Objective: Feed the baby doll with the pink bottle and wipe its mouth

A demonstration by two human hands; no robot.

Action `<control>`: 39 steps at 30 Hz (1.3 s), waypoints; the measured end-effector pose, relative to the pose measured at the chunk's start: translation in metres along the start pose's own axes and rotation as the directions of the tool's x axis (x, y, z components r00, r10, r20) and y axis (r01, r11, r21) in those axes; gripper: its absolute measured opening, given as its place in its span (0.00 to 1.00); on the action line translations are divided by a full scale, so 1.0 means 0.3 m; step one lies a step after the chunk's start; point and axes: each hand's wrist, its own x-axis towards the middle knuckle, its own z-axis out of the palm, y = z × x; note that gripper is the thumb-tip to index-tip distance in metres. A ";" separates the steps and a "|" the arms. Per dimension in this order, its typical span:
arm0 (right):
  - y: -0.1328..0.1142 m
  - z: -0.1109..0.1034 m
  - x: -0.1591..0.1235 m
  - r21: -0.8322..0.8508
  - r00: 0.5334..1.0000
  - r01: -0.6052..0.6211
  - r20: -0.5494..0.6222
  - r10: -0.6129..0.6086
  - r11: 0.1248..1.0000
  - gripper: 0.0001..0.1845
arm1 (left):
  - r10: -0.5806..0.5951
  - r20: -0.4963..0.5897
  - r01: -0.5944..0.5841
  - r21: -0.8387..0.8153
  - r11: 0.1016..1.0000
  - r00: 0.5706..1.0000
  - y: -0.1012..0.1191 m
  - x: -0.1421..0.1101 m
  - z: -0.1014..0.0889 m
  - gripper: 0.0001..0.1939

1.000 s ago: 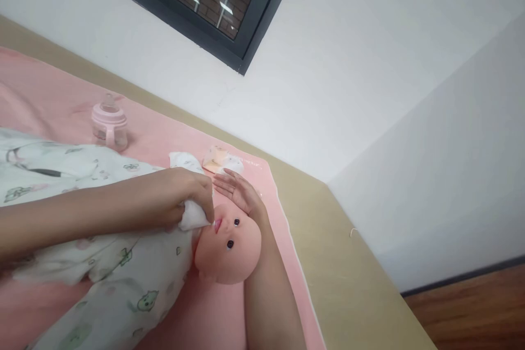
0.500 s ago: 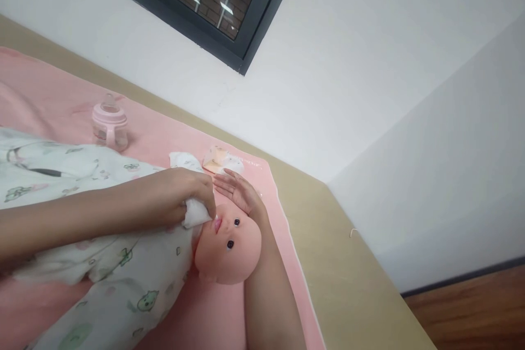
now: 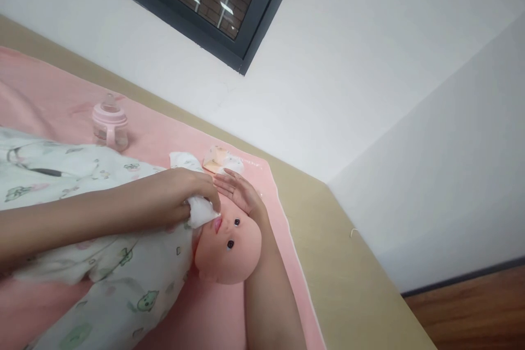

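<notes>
My left hand [image 3: 186, 194] is pinching the cloth [image 3: 200, 212] beside the mouth [image 3: 218, 225] of the doll [image 3: 241, 262], which is lying on the mat [image 3: 205, 311], body pointing left. My right hand [image 3: 235, 188] is spreading wide, holding nothing, a bit farther from the mouth.

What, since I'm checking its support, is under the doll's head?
A forearm, partly covered by the doll's head, shows at its crown; pink cloth lies beside it. The head hides its own underside, so what it rests on cannot be seen.
</notes>
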 end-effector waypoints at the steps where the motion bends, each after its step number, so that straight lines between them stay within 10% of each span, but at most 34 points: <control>1: 0.000 0.000 0.000 0.002 1.000 -0.002 -0.001 0.002 1.000 0.23 | -0.006 0.009 0.006 0.003 1.000 1.000 -0.002 0.001 0.001 0.31; 39: -0.007 0.012 -0.007 -0.010 1.000 0.002 -0.016 -0.003 1.000 0.22 | 0.132 -0.014 -0.132 -0.053 0.990 0.991 0.032 -0.014 0.022 0.23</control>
